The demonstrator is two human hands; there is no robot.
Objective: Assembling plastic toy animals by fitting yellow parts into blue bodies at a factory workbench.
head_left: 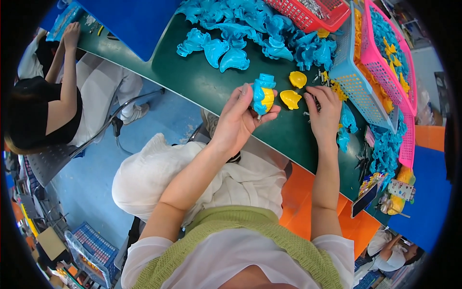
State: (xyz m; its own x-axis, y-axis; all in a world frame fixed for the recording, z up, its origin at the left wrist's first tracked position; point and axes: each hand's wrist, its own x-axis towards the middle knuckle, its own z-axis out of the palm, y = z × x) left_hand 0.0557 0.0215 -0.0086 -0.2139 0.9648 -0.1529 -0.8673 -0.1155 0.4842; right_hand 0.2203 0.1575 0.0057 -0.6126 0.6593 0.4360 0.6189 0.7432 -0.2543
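My left hand point(239, 113) grips a blue-and-yellow plastic toy part point(264, 94), held above the near edge of the green table point(204, 89). A small metal tip pokes out below the part. Low over the table, my right hand point(325, 107) has its fingers curled together beside several small metal pieces; what lies under the fingertips is too small to make out. Between my hands rest two yellow shell-like pieces, one nearer point(290, 99) and one farther point(298, 79).
Blue plastic shells point(236, 38) are heaped at the back. A red basket point(317, 17), a light-blue basket point(358, 82) and a pink basket point(392, 62) line the far right. A phone point(364, 201) sits at the right edge. Another person point(53, 101) sits at left.
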